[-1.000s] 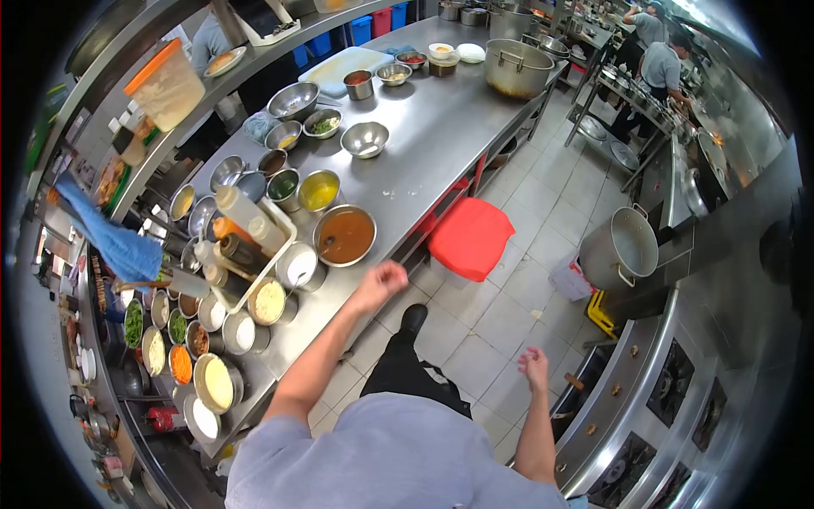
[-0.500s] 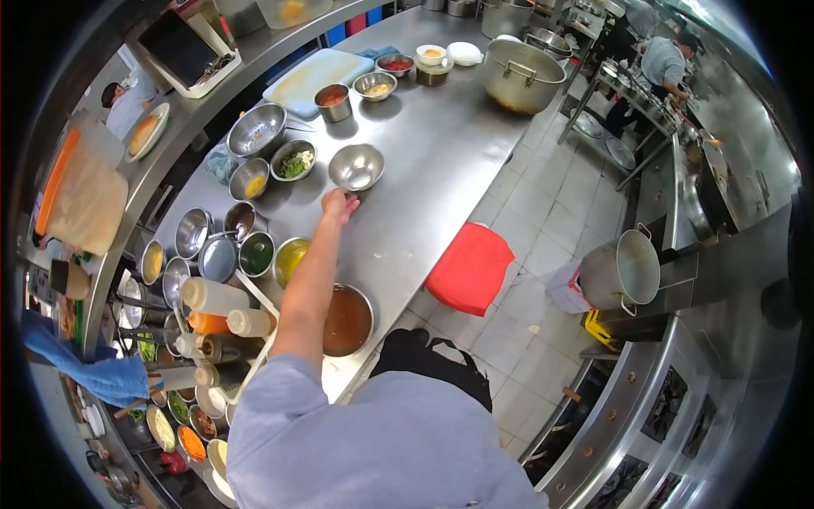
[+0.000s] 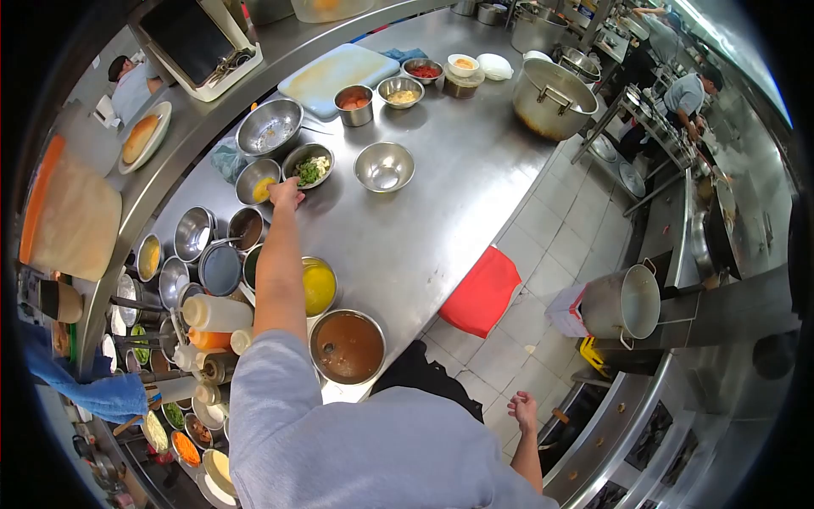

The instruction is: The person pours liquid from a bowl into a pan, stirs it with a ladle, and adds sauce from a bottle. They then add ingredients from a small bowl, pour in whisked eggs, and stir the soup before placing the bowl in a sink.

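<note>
Head view: your left hand (image 3: pixel 286 196), fingers bent, is between the greens bowl (image 3: pixel 303 152) and yellow-filled bowl (image 3: pixel 248 180) on the counter (image 3: pixel 381 237), any grip unclear; your right hand (image 3: pixel 523 411) is loosely curled, empty. Either metal bowl looks light, stiff, slippery; pinch the rim.

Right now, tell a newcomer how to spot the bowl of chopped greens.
On the long steel table, find the pale cutting board. Come nearer the camera, to the outstretched left hand. Beside it, the greens bowl shows chopped green and pale pieces; the neighbouring bowl holds something yellow.
</note>
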`<state>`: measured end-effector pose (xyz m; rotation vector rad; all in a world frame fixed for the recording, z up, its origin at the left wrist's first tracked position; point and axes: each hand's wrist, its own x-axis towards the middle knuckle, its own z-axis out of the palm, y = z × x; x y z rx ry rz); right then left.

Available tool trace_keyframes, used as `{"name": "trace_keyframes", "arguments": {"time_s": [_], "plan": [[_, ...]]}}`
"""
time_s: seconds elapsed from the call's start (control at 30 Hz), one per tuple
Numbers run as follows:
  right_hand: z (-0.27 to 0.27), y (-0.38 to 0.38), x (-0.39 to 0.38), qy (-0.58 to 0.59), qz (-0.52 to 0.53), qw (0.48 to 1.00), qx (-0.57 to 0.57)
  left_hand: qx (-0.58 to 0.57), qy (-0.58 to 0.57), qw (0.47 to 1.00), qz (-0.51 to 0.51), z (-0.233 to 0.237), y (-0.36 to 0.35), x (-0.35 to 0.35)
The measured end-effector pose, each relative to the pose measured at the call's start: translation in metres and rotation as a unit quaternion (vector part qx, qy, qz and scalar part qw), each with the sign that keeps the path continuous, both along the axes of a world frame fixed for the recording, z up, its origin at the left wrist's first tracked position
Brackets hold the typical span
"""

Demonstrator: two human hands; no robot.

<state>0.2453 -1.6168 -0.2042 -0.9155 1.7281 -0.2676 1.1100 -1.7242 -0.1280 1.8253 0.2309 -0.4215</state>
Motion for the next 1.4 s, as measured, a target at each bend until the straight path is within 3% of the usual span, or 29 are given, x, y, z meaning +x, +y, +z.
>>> {"name": "trace_keyframes", "arguments": {"time_s": [0.07,0.13,0.27,0.3,0.53,0.63,0.8,0.93,1.07,1.13,1.17,1.27,1.4], "plan": [[-0.002,0.006,-0.006,0.001,0.001,1.0,0.012,-0.037,0.027,0.998,-0.05,-0.009,0.003,0.012],[-0.007,0.024,-0.01,0.002,-0.004,0.999,0.032,-0.057,-0.001,0.998,-0.03,-0.024,-0.001,0.013],[-0.016,0.078,-0.018,-0.006,-0.049,0.994,0.097,-0.035,-0.057,0.998,0.009,-0.008,-0.006,-0.016],[-0.035,0.098,-0.03,-0.005,-0.049,0.993,0.106,-0.031,-0.049,0.998,-0.012,-0.009,-0.005,-0.02],[-0.038,0.169,-0.033,-0.001,-0.083,0.989,0.122,0.034,-0.014,0.987,-0.157,-0.008,0.007,-0.057],[-0.081,0.198,-0.051,-0.064,-0.153,0.978,0.125,0.05,-0.001,0.972,-0.229,0.014,0.019,-0.097],[-0.061,0.194,-0.021,-0.035,-0.152,0.981,0.115,0.06,0.017,0.943,-0.326,0.036,0.031,-0.167],[-0.06,0.199,-0.01,-0.04,-0.174,0.979,0.096,0.077,-0.033,0.922,-0.378,0.036,0.032,-0.212],[-0.057,0.222,-0.013,-0.047,-0.22,0.972,0.066,0.076,-0.183,0.91,-0.365,0.025,0.028,-0.232],[-0.049,0.243,-0.017,-0.051,-0.256,0.964,0.056,0.062,-0.244,0.897,-0.364,-0.003,0.026,-0.218],[-0.047,0.258,-0.02,-0.054,-0.276,0.958,0.051,0.049,-0.152,0.925,-0.345,-0.002,0.026,-0.22],[-0.041,0.314,-0.026,-0.051,-0.339,0.939,0.036,0.06,-0.03,0.93,-0.361,0.006,0.027,-0.226],[-0.048,0.415,-0.025,-0.047,-0.431,0.899,0.051,0.021,-0.003,0.946,-0.325,0.005,0.023,-0.244]]}}
